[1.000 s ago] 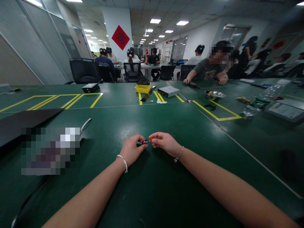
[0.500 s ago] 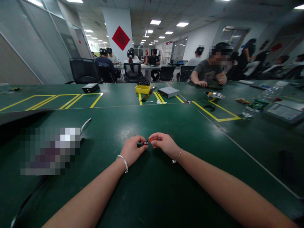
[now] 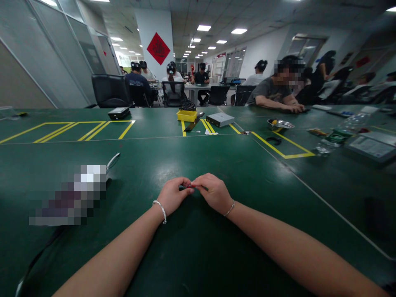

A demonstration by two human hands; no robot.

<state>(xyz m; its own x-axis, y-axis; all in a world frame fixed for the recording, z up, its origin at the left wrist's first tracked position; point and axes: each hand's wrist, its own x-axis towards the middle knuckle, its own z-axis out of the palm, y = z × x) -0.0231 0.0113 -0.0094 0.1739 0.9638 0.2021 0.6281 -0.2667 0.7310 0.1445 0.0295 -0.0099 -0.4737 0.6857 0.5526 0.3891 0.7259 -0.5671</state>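
Above the green table, my left hand [image 3: 173, 194] is closed in a pinch on a small red-and-dark piece [image 3: 189, 186], too small to name. My right hand [image 3: 214, 193] meets it from the other side, thumb and fingertips pinched together at the same spot. The small orange piece in the right fingertips is mostly covered by the fingers now. Both hands' fingertips are nearly touching, and I cannot tell whether the two pieces are joined.
A blurred-out object [image 3: 74, 194] with a strap lies left of my hands. Farther back are a yellow bin [image 3: 186, 116] with black cable, a grey box [image 3: 220, 119], a metal dish [image 3: 280, 123] and a plastic bottle [image 3: 335, 136]. A person [image 3: 275, 90] sits across the table.
My right hand has moved slightly left, bringing its orange piece up to the red-and-dark piece. The gap between my fingertips has closed. The left hand stays nearly still.
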